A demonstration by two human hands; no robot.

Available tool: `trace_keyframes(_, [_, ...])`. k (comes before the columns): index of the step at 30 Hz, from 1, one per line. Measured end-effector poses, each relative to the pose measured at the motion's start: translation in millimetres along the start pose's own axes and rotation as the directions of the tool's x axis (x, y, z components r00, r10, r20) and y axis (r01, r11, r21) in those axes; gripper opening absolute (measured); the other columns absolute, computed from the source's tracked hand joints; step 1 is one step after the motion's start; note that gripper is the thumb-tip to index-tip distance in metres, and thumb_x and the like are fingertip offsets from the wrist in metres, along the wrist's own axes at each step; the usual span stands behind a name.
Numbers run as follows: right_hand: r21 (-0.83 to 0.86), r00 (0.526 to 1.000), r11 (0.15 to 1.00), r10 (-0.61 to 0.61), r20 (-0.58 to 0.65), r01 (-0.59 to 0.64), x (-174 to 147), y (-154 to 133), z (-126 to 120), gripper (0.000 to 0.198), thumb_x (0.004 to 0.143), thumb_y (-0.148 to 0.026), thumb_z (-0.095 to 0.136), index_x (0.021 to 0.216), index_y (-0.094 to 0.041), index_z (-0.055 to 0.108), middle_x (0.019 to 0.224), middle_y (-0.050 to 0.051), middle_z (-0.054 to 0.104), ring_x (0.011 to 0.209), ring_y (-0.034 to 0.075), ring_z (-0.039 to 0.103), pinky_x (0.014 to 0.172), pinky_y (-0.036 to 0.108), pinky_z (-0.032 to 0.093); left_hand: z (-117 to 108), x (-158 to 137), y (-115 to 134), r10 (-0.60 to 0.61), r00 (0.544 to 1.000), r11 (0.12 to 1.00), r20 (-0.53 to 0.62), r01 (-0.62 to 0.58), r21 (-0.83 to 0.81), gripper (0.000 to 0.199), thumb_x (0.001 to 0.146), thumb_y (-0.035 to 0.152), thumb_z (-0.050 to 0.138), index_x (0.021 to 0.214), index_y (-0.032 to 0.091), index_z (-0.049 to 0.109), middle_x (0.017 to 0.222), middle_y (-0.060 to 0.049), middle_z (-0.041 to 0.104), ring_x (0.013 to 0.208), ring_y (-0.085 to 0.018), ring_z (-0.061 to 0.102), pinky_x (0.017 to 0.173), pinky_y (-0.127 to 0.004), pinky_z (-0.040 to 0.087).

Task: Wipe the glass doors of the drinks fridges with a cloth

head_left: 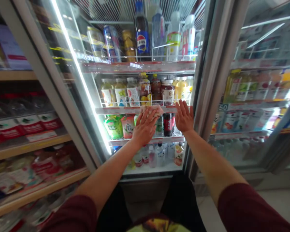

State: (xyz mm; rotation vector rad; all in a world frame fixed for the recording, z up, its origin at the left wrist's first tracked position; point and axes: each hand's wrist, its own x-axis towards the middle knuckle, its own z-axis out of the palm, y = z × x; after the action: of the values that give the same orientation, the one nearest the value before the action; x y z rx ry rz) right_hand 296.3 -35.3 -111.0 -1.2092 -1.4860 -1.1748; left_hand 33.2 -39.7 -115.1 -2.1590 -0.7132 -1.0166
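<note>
My left hand (145,125) lies with its fingers over a pinkish, patterned cloth (157,110) and presses it flat, apparently against the glass door (145,161) of a drinks fridge. Part of the cloth is hidden under the palm and fingers. To its right, my right hand (185,116) is held up with stretched fingers, palm toward the same door near its right frame, and holds nothing. Behind the hands, shelves carry bottled drinks, among them a large cola bottle (142,35) on the top shelf and a green pouch (113,126) lower left.
A bright light strip (71,51) runs down the fridge's left side. Further left stand wooden shelves (31,149) with packaged goods and red-capped jars. A metal door frame (214,83) separates this fridge from another glass-fronted one on the right, stocked with juice bottles (246,85).
</note>
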Motion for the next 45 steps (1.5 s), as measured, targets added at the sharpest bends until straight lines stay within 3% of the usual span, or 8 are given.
trace_keyframes(3, [0.021,0.998,0.999,0.028,0.052,-0.029,0,-1,1,0.059,0.106,-0.026,0.033,0.164,-0.024,0.028,0.164,0.009,0.042,0.155,0.024,0.035,0.130,0.052,0.021,2,-3,3,-0.057,0.996,0.998,-0.074,0.058,0.018,0.052,0.100,0.027,0.051,0.152,0.020,0.049,0.168,-0.006,0.033,0.161,-0.026,0.004,0.132,-0.051,0.017])
trace_keyframes(9, [0.024,0.997,0.999,0.039,0.061,-0.041,-1,-1,2,0.055,0.105,-0.026,0.035,0.160,-0.022,0.038,0.163,0.009,0.044,0.155,0.022,0.036,0.131,0.049,0.019,14,-12,10,0.139,0.990,0.990,0.010,-0.139,-0.003,0.054,0.097,0.023,0.057,0.150,0.022,0.051,0.164,-0.004,0.040,0.161,-0.025,0.011,0.132,-0.052,0.018])
trace_keyframes(15, [0.023,0.997,0.999,0.047,0.059,-0.048,-1,-3,1,0.055,0.106,-0.027,0.034,0.160,-0.024,0.038,0.162,0.008,0.045,0.154,0.022,0.036,0.131,0.048,0.018,16,16,20,-0.031,0.993,0.999,-0.111,0.027,-0.035,0.055,0.098,0.023,0.053,0.153,0.020,0.048,0.168,-0.006,0.032,0.161,-0.027,0.006,0.132,-0.055,0.018])
trace_keyframes(21, [0.017,1.000,1.000,0.015,0.026,-0.015,0,-3,2,0.056,0.105,-0.027,0.036,0.161,-0.022,0.036,0.163,0.009,0.044,0.155,0.022,0.035,0.132,0.046,0.016,28,8,36,0.204,0.979,0.978,-0.014,-0.205,-0.038,0.053,0.097,0.022,0.052,0.150,0.021,0.052,0.163,-0.003,0.042,0.160,-0.026,0.016,0.132,-0.051,0.018])
trace_keyframes(27, [0.009,0.999,1.000,0.026,0.032,-0.026,0,-4,0,0.054,0.105,-0.023,0.037,0.159,-0.024,0.039,0.162,0.008,0.045,0.155,0.019,0.035,0.132,0.044,0.014,14,19,25,0.012,0.989,1.000,-0.146,-0.011,0.011,0.049,0.099,0.023,0.051,0.148,0.018,0.053,0.164,-0.007,0.039,0.161,-0.027,0.012,0.130,-0.055,0.024])
trace_keyframes(33, [-0.005,1.000,1.000,0.018,0.019,-0.018,-1,-4,1,0.055,0.105,-0.025,0.037,0.160,-0.023,0.039,0.162,0.008,0.045,0.154,0.019,0.037,0.132,0.044,0.014,14,-13,17,0.267,0.964,0.963,0.007,-0.268,0.029,0.050,0.097,0.020,0.053,0.147,0.018,0.054,0.161,-0.003,0.045,0.159,-0.026,0.018,0.131,-0.050,0.025])
trace_keyframes(39, [0.029,0.999,0.999,0.036,0.028,-0.037,-3,-3,2,0.057,0.105,-0.026,0.037,0.162,-0.025,0.034,0.163,0.007,0.043,0.154,0.021,0.037,0.132,0.047,0.017,-8,-16,-18,-0.063,0.988,0.994,-0.145,0.075,0.079,0.048,0.099,0.021,0.051,0.147,0.018,0.053,0.163,-0.009,0.040,0.159,-0.027,0.019,0.126,-0.054,0.030])
trace_keyframes(45, [0.007,1.000,1.000,0.017,-0.013,-0.017,-4,-2,3,0.056,0.105,-0.025,0.039,0.161,-0.023,0.036,0.160,0.009,0.047,0.153,0.020,0.039,0.131,0.045,0.019,-9,-57,-23,0.035,0.999,0.998,0.013,-0.035,0.057,0.053,0.097,0.020,0.052,0.150,0.021,0.051,0.160,-0.006,0.046,0.158,-0.027,0.022,0.128,-0.052,0.028])
